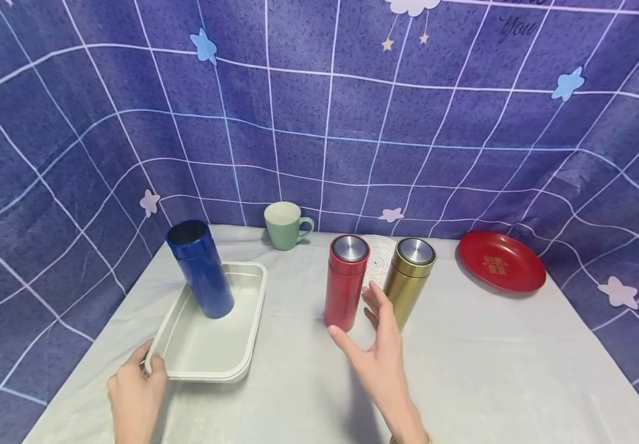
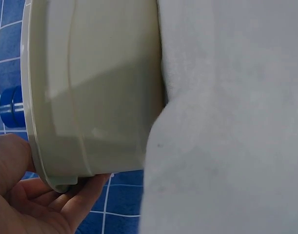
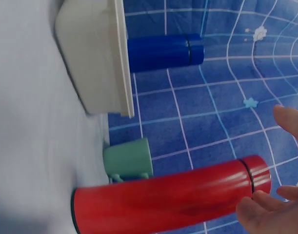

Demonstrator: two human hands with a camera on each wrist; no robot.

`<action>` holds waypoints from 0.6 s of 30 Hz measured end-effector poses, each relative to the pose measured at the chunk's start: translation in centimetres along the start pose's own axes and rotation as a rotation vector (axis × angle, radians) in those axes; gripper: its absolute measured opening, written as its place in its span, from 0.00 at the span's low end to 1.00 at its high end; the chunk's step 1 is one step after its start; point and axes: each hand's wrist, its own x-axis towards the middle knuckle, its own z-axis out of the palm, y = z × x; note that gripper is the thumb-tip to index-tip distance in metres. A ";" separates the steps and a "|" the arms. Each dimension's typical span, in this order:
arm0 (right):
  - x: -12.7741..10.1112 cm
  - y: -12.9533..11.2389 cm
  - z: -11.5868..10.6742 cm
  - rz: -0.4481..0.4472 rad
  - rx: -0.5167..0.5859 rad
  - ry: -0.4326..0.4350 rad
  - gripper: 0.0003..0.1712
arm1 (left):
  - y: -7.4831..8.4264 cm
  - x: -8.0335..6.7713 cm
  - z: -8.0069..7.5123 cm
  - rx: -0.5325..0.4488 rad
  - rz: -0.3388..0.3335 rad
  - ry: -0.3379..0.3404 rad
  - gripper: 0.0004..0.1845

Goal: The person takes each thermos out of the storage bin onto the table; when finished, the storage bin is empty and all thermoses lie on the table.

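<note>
Head view: left hand (image 1: 136,394) grips the tray (image 1: 253,333) corner; open right hand (image 1: 377,351) reaches for the red flask (image 1: 344,287), apparently about to grasp it.

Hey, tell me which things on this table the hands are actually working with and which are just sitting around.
In hand:
- white tray, gripped at its near corner by the left hand
- blue flask, standing in the tray
- red flask, with the open right hand close beside it

Lying about:
- gold flask
- green mug
- red plate
- white coaster
</note>
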 end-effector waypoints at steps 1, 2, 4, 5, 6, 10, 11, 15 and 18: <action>-0.1 -0.1 0.2 -0.017 0.009 -0.005 0.49 | 0.0 0.0 0.0 0.001 -0.003 0.000 0.20; -0.2 -0.1 0.4 -0.028 0.020 -0.013 0.48 | 0.0 0.1 -0.1 0.002 -0.005 -0.001 0.20; -0.4 -0.2 0.8 -0.038 0.046 -0.034 0.45 | 0.0 0.0 -0.1 0.003 -0.007 -0.003 0.20; -0.4 -0.3 1.0 -0.039 0.057 -0.047 0.45 | 0.0 0.0 -0.2 0.003 -0.004 -0.002 0.20; -0.5 -0.4 1.2 -0.036 0.065 -0.060 0.44 | 0.0 -0.1 -0.2 0.004 0.000 0.001 0.20; -0.4 -0.7 1.9 -0.008 0.081 -0.117 0.43 | 0.0 -0.2 -0.4 0.000 0.027 0.014 0.19; -0.3 -0.8 2.1 -0.001 0.075 -0.131 0.43 | 0.0 -0.3 -0.4 0.000 0.032 0.017 0.19; 0.2 -1.0 2.9 -0.001 0.061 -0.172 0.42 | 0.0 -0.3 -0.5 -0.003 0.053 0.020 0.19; 0.9 -1.1 3.7 -0.008 0.095 -0.199 0.41 | -0.2 -0.2 -0.5 -0.002 0.066 0.020 0.18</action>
